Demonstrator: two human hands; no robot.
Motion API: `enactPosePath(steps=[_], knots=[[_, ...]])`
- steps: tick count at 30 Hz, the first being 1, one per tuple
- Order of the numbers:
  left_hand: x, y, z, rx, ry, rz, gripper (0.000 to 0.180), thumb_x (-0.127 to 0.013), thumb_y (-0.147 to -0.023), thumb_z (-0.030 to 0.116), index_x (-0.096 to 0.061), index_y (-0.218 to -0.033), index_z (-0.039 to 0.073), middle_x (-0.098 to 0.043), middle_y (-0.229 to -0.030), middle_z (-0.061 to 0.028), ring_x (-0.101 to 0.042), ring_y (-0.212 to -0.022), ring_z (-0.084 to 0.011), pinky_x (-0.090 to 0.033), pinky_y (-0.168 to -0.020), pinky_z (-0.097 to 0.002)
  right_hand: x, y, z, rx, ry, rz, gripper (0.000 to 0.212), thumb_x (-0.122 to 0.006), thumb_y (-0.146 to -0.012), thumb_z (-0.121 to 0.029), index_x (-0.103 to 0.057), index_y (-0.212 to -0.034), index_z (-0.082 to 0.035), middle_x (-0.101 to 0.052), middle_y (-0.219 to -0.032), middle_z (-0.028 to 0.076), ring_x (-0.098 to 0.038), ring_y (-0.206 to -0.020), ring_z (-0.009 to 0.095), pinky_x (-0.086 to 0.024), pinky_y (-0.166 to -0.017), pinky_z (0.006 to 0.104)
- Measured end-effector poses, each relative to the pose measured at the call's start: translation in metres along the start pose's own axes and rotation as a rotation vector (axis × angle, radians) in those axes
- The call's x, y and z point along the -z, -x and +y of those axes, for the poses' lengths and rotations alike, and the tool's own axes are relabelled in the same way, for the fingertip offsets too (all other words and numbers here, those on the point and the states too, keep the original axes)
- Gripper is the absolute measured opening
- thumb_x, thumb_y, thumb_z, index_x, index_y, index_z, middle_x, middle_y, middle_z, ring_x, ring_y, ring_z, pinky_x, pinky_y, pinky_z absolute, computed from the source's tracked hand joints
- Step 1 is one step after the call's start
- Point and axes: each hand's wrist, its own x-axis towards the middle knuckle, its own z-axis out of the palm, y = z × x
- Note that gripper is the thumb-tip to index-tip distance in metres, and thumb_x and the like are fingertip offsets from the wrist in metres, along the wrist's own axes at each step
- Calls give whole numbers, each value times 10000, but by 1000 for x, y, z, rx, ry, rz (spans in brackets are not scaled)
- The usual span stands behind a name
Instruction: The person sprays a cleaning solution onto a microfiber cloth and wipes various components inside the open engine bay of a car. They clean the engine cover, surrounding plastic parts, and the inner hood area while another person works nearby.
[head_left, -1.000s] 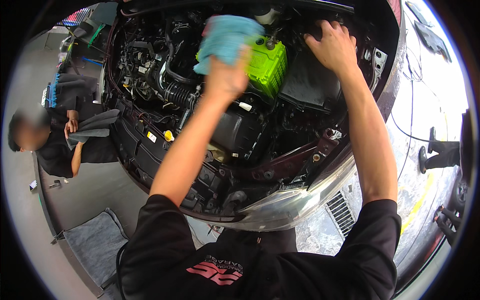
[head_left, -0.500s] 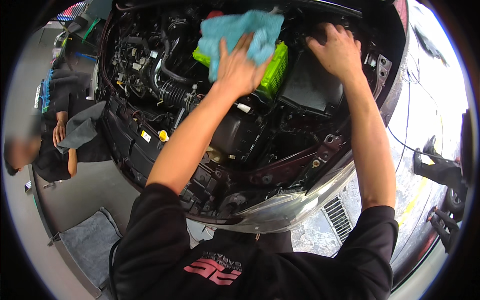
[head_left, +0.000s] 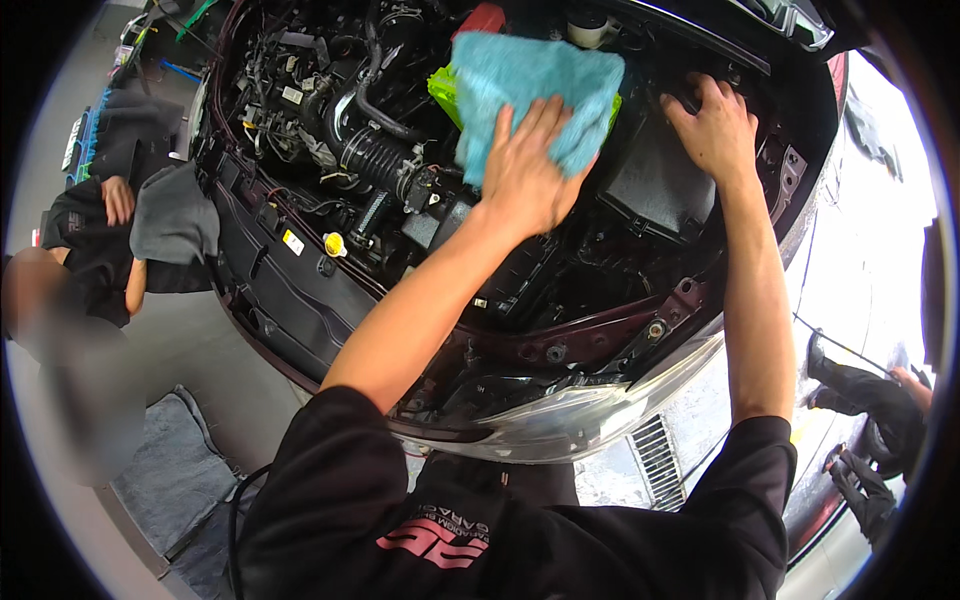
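My left hand (head_left: 530,170) presses on a teal cloth (head_left: 530,75), fingers spread and laid flat over it. Spread out, the cloth covers most of a bright green part (head_left: 445,95) in the engine bay, so only edges of that part show. My right hand (head_left: 715,125) is empty, its fingers apart and bent, leaning at the far right of a black box-shaped cover (head_left: 660,185). What its fingertips rest on is dark and hard to make out.
The open engine bay has a ribbed black hose (head_left: 375,160), a yellow cap (head_left: 334,244) and a white-capped reservoir (head_left: 588,30). A clear headlight (head_left: 590,415) lies before me. At left, a co-worker holds a grey cloth (head_left: 175,215). People's legs show at the right.
The teal cloth, bunched before, now lies spread wider under my left hand. My view has shifted, with the engine bay sitting further right. At left, the co-worker's grey cloth is held more upright.
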Motion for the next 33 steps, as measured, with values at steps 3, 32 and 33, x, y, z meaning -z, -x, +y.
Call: enactPosePath(steps=[3, 32, 33], knots=[[4, -12, -10, -4, -43, -64, 614, -522, -977, 420, -731, -621, -34, -549, -1410, -205, -471, -1349, -341, -231, -1171, -545, 4, -3, -6, 23, -16, -6, 580, -655, -846, -513, -650, -1265, -113, -657, -1201, 144, -582, -1190, 345, -429, -993, 532], [12, -25, -125, 420, 213, -59, 602, -405, -997, 542, -680, -1226, 58, -674, -1190, -240, -527, -1243, -474, -344, -1139, -480, 11, -7, -5, 18, -47, 63, 585, -653, -852, -521, -643, -1278, -120, -667, -1168, 103, -595, -1160, 309, -441, -963, 498], [20, -29, -123, 489, 333, -186, 588, -408, -1000, 534, -676, -1225, 61, -676, -1184, -238, -533, -1234, -471, -346, -1136, -486, 9, -2, 0, 26, -40, 73, 585, -653, -852, -523, -644, -1276, -121, -668, -1165, 102, -595, -1159, 307, -442, -959, 498]])
